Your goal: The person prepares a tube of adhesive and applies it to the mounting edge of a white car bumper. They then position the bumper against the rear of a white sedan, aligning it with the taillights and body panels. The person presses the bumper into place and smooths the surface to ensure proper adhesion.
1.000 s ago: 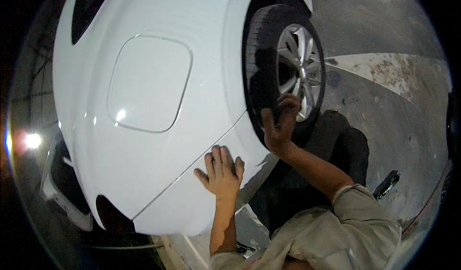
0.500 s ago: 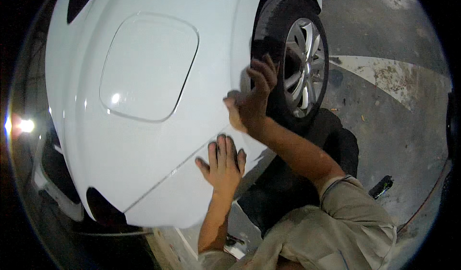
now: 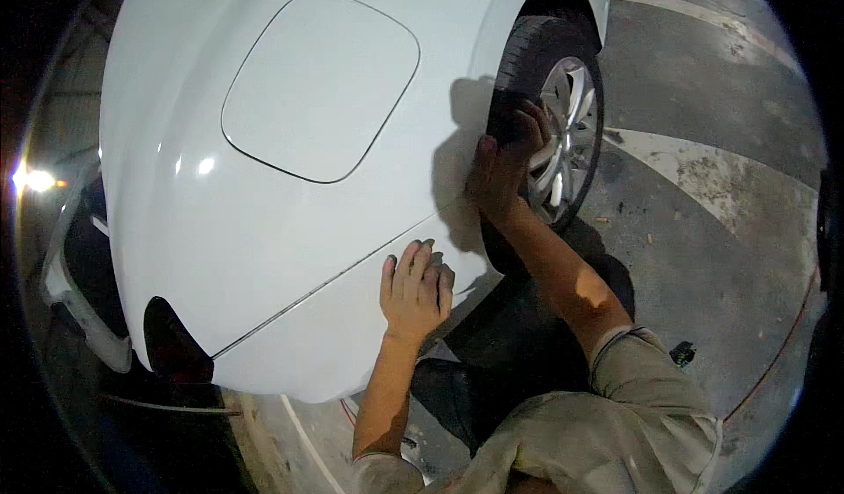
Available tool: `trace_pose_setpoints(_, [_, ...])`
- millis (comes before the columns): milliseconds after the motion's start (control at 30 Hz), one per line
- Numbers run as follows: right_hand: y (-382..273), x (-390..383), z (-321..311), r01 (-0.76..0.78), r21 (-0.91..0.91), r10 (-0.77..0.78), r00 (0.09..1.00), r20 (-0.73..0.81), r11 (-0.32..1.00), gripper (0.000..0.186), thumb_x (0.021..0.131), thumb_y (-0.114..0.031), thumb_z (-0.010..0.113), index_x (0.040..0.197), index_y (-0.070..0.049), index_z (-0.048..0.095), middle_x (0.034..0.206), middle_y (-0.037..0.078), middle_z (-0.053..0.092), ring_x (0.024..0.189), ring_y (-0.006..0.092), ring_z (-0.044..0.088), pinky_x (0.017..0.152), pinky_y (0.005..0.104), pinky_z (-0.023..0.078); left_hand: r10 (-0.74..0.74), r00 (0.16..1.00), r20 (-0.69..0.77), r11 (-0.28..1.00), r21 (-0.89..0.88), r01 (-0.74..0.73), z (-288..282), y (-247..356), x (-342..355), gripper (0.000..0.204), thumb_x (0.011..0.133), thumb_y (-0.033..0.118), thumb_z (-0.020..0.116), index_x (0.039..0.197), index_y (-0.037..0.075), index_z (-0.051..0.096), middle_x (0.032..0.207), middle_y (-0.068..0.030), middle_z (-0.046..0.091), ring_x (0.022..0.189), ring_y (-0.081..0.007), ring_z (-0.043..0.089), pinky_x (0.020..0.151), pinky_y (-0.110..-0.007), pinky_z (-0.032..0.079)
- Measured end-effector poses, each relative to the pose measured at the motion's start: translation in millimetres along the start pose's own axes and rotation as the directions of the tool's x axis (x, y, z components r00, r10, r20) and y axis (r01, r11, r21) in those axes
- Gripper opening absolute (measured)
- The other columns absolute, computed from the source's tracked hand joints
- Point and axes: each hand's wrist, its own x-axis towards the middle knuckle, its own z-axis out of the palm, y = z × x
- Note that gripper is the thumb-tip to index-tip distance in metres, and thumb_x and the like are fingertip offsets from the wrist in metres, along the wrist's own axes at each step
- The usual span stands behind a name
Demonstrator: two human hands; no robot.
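Observation:
A white car's rear corner fills the middle of the view, with a thin seam (image 3: 325, 285) between the body panel (image 3: 308, 221) and the bumper (image 3: 308, 353). My left hand (image 3: 415, 290) rests on the bumper just below the seam, fingers stretched out and fairly close together, fingertips dark with dirt. My right hand (image 3: 508, 164) is at the wheel arch edge, in front of the tyre (image 3: 527, 59). Its thumb points up by the edge of the body, apart from the fingers, which reach over the tyre and wheel rim (image 3: 571, 98). Neither hand visibly holds anything.
Above the seam is a rounded fuel flap (image 3: 321, 85), closed. A dark tail light (image 3: 178, 340) sits at the lower left. Another vehicle (image 3: 83, 283) stands at far left. On the floor lie a small dark object (image 3: 682, 353) and a thin red line or cord (image 3: 782, 362).
My right hand has moved from over the body panel to the wheel arch edge. My left hand stays on the bumper, fingers drawn closer together. The view has shifted slightly.

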Motion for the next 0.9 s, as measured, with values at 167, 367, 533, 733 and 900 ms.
trace_pose_setpoints(167, [8,-9,-32,0.050,-0.026,-0.050,0.999,0.006,0.998,0.037,0.087,-0.006,0.054,0.118,-0.001,0.036,0.110,0.013,0.042,0.108,0.0263,0.040,0.097,0.0407,0.028,-0.133,0.991,-0.031,0.990,-0.047,0.132,-20,-6,-25,0.032,0.080,0.018,0.061,0.109,0.006,0.057,0.125,-0.0124,0.054,0.125,-0.0305,0.045,0.104,-0.049,0.030])
trace_pose_setpoints(367, [-102,-10,-37,0.028,0.860,-0.723,0.556,0.410,0.509,0.036,0.061,-0.002,0.077,0.061,-0.011,0.041,0.061,0.003,0.046,0.055,0.0176,0.052,0.045,0.0337,0.043,-0.437,0.792,-0.426,0.819,0.177,0.546,-102,-61,-76,0.059,0.085,0.019,0.058,0.136,0.001,0.034,0.140,-0.0212,0.029,0.132,-0.0374,0.028,0.108,-0.053,0.024])
trace_pose_setpoints(533, [-188,-13,-15,-0.099,0.988,-0.934,0.328,0.145,0.118,0.021,0.068,-0.016,0.067,0.067,-0.010,0.048,0.068,0.002,0.049,0.061,0.0136,0.054,0.047,0.0293,0.043,-0.588,0.739,-0.330,0.650,0.352,0.674,-158,-84,-99,0.082,0.084,0.038,0.063,0.144,0.002,0.022,0.146,-0.0268,0.017,0.136,-0.0439,0.018,0.108,-0.055,0.018])
trace_pose_setpoints(733, [-269,-31,-39,-0.217,0.932,-0.886,0.430,-0.175,-0.289,0.017,0.076,-0.020,0.059,0.066,-0.012,0.048,0.069,0.001,0.043,0.058,0.0147,0.045,0.046,0.0289,0.034,-0.592,0.719,-0.364,0.578,0.430,0.694,-128,-100,-123,0.090,0.085,0.061,0.044,0.147,0.004,0.013,0.150,-0.0303,0.005,0.139,-0.0479,0.004,0.106,-0.064,0.000])
trace_pose_setpoints(900, [-222,-66,41,-0.103,0.991,-0.946,0.320,-0.051,-0.088,0.013,0.079,-0.015,0.062,0.085,-0.008,0.053,0.077,0.005,0.051,0.066,0.0146,0.054,0.052,0.0245,0.040,-0.549,0.733,-0.402,0.593,0.431,0.681,-121,-106,-112,0.090,0.088,0.061,0.037,0.146,-0.002,0.009,0.151,-0.0284,0.007,0.138,-0.0485,0.003,0.106,-0.063,-0.002])
